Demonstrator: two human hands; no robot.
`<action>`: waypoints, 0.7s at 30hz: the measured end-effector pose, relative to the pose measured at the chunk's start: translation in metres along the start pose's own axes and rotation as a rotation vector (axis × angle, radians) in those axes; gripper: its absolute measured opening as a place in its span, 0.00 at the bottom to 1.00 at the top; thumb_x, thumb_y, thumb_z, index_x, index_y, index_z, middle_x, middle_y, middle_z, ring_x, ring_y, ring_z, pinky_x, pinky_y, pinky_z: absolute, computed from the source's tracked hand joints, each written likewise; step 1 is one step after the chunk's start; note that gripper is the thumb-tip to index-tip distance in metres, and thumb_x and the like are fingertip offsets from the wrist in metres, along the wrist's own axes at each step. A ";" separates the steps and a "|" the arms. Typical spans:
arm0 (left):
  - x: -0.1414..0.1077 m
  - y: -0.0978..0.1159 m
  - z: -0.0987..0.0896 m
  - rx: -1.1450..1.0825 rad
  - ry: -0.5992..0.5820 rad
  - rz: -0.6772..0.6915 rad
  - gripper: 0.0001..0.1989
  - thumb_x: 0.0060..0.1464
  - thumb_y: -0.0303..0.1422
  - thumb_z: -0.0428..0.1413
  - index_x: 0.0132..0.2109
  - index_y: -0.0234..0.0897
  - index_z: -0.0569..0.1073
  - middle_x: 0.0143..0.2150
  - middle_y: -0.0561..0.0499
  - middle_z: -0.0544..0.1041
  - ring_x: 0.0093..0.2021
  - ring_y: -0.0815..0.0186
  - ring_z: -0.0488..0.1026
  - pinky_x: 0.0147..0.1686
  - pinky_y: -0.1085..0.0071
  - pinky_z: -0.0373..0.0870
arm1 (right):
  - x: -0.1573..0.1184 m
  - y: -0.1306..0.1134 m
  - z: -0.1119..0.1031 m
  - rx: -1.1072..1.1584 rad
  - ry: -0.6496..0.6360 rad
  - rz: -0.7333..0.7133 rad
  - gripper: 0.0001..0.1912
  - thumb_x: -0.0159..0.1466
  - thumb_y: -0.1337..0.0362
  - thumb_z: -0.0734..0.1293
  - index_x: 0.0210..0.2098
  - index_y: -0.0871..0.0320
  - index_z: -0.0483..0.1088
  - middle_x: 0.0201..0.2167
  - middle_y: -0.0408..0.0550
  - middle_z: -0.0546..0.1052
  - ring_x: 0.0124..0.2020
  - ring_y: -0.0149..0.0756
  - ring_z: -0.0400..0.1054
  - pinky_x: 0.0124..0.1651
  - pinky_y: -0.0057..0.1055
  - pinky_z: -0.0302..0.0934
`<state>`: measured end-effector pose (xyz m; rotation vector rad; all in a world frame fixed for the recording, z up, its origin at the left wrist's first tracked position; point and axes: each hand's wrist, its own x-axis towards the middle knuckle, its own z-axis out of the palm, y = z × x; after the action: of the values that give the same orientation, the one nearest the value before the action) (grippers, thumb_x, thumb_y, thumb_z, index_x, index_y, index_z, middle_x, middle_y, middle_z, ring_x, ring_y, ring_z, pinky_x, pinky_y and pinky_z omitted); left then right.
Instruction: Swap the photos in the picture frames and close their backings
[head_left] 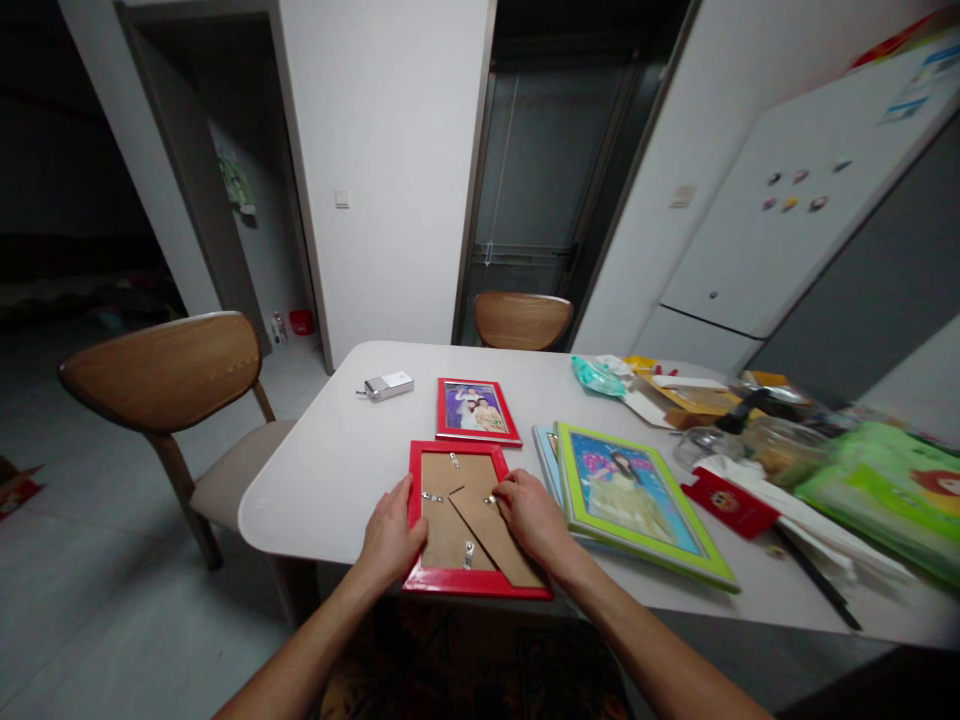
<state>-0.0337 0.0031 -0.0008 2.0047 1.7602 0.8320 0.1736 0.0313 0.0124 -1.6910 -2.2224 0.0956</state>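
Note:
A red photo frame (480,582) lies back side up at the table's near edge, its brown backing board, stand flap and metal clips showing. My left hand (393,532) grips the frame's left side, thumb on top of the rim. At the right side, my right hand (529,512) has its fingers pinched at the metal clip on the backing. Just beyond lies a second red frame (477,410), face up with a photo of people. To the right, a green frame (637,500) with a photo of a person in a pale dress rests on a light blue frame (550,462).
A silver box-shaped object (390,386) sits at the table's far left. Bags, a red packet (730,502), papers, a black-handled item and a green package (889,490) crowd the right side. Wooden chairs stand at the left (169,370) and far side (523,320).

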 end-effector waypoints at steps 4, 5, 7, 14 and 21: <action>-0.001 0.000 0.000 -0.011 0.013 0.007 0.28 0.45 0.28 0.47 0.56 0.31 0.54 0.53 0.44 0.65 0.52 0.61 0.61 0.50 0.68 0.56 | 0.002 0.001 0.000 -0.055 0.015 0.003 0.12 0.59 0.66 0.56 0.31 0.59 0.70 0.32 0.51 0.68 0.33 0.34 0.61 0.34 0.26 0.53; -0.001 0.000 0.000 -0.018 0.019 0.008 0.27 0.45 0.28 0.46 0.56 0.31 0.54 0.53 0.44 0.65 0.52 0.62 0.61 0.50 0.69 0.56 | 0.002 0.000 0.000 -0.066 0.025 0.002 0.12 0.59 0.65 0.56 0.32 0.59 0.70 0.32 0.51 0.68 0.33 0.34 0.61 0.34 0.27 0.53; -0.001 0.001 0.000 -0.024 0.030 0.010 0.27 0.46 0.28 0.46 0.55 0.32 0.55 0.52 0.44 0.65 0.51 0.62 0.62 0.50 0.68 0.56 | 0.003 -0.007 0.001 -0.070 0.067 -0.019 0.11 0.58 0.65 0.57 0.34 0.58 0.70 0.33 0.52 0.68 0.36 0.37 0.60 0.37 0.28 0.52; 0.000 -0.001 0.004 0.020 0.028 -0.027 0.27 0.47 0.28 0.46 0.56 0.35 0.54 0.52 0.45 0.65 0.51 0.62 0.62 0.50 0.67 0.56 | 0.018 -0.058 0.019 0.060 0.006 -0.241 0.11 0.59 0.61 0.58 0.31 0.57 0.71 0.31 0.48 0.69 0.36 0.34 0.60 0.39 0.29 0.52; 0.001 -0.004 0.007 0.032 0.023 -0.012 0.28 0.45 0.27 0.48 0.56 0.31 0.54 0.53 0.43 0.64 0.52 0.61 0.61 0.51 0.66 0.55 | 0.033 -0.061 0.032 0.040 0.031 -0.149 0.12 0.59 0.62 0.57 0.30 0.58 0.70 0.31 0.49 0.69 0.35 0.34 0.60 0.39 0.27 0.50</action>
<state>-0.0323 0.0053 -0.0082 2.0106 1.8078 0.8306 0.1000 0.0501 0.0061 -1.4913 -2.2989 0.0754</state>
